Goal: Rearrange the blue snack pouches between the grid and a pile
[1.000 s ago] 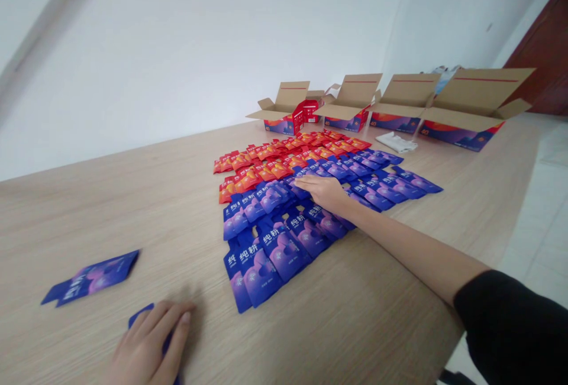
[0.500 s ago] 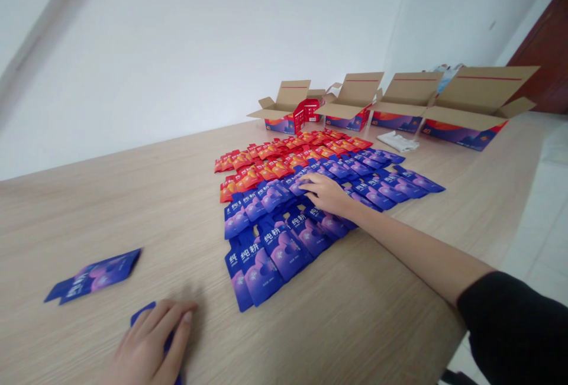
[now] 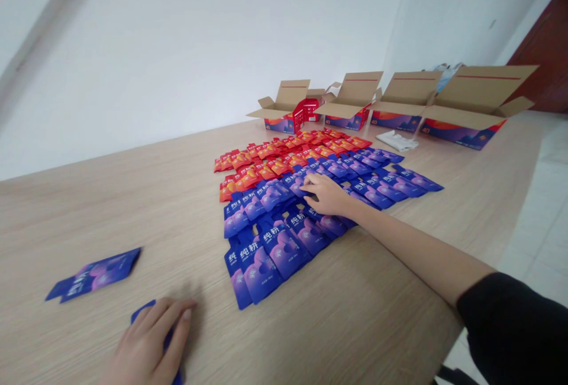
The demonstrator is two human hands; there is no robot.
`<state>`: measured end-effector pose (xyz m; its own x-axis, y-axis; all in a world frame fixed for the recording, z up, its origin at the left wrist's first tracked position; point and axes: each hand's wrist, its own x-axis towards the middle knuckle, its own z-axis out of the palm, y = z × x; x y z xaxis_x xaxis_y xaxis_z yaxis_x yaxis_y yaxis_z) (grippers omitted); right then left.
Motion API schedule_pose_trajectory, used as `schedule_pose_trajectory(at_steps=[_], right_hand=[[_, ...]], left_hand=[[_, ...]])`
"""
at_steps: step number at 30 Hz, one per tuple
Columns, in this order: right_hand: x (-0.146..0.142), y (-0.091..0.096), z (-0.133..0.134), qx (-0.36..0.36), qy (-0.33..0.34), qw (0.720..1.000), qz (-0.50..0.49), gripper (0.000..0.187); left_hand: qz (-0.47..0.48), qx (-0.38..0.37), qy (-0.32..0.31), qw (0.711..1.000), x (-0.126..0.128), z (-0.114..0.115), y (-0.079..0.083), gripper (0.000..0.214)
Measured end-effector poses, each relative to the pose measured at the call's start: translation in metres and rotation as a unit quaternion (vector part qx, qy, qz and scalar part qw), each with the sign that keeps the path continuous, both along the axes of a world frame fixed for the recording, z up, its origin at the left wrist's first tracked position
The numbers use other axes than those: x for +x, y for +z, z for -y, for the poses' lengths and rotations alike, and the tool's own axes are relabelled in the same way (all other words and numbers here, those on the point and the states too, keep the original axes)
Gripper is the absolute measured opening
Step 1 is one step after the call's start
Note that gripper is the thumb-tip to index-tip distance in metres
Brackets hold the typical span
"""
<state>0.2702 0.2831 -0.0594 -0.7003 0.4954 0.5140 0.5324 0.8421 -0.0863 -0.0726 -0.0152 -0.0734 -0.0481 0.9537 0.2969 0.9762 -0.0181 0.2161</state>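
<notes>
My left hand point(image 3: 148, 343) lies at the near edge of the view, its fingers over a blue sachet point(image 3: 142, 309) that shows only at the hand's edges. Farther left, a loose blue-purple sachet point(image 3: 93, 275) lies flat on the wooden table point(image 3: 110, 213). My right hand point(image 3: 326, 194) reaches across overlapping rows of blue sachets point(image 3: 270, 243) with Chinese lettering, its fingers resting on them. Red-orange sachets point(image 3: 266, 160) lie in rows beyond. Whether my right fingers grip a sachet is hidden.
Several open cardboard boxes point(image 3: 461, 116) stand in a line at the table's far end, with a red carton point(image 3: 306, 113) among them and a white cloth or bag point(image 3: 398, 141) in front. A tiled floor point(image 3: 536, 237) lies beyond the right table edge.
My right fingers have curled slightly and drawn back across the blue sachets. My left hand stays in place on its sachet.
</notes>
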Motion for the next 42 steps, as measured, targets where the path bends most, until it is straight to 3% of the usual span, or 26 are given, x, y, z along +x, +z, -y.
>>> schedule_pose_trajectory(at_steps=[4,8,14,18,23,28,35,39,42], right_hand=[[0.0,0.004,0.004,-0.006,-0.004,1.0,0.013,0.027],[0.009,0.023,0.014,0.0,-0.023,1.0,0.008,0.033],[0.036,0.056,0.061,-0.135,-0.112,0.975,0.137,0.025],[0.042,0.048,0.088,-0.137,-0.166,0.959,0.183,0.032],[0.038,0.038,0.099,-0.099,-0.172,0.957,0.211,0.036],[0.035,0.039,0.106,-0.069,-0.177,0.956,0.223,0.025],[0.05,0.043,0.124,0.036,-0.137,0.975,0.174,0.025],[0.063,0.065,0.143,0.074,-0.089,0.987,0.114,0.026],[0.057,0.083,0.163,0.042,-0.004,0.997,0.061,0.024]], left_hand=[[0.007,0.0,-0.005,1.0,0.0,-0.001,0.0,0.032],[0.013,-0.002,-0.001,1.0,-0.001,-0.001,-0.001,0.032],[0.013,-0.011,-0.004,1.0,0.0,0.001,0.001,0.032],[0.013,-0.022,0.007,1.0,0.003,0.001,0.003,0.034],[0.02,-0.03,0.012,0.999,0.007,-0.001,0.007,0.035],[0.021,-0.036,0.017,0.999,0.011,-0.002,0.013,0.036],[0.028,-0.016,-0.005,0.999,0.021,0.001,0.018,0.034],[0.05,0.037,-0.028,0.998,0.039,0.004,0.023,0.032],[0.087,0.035,-0.066,0.993,0.056,0.01,0.027,0.044]])
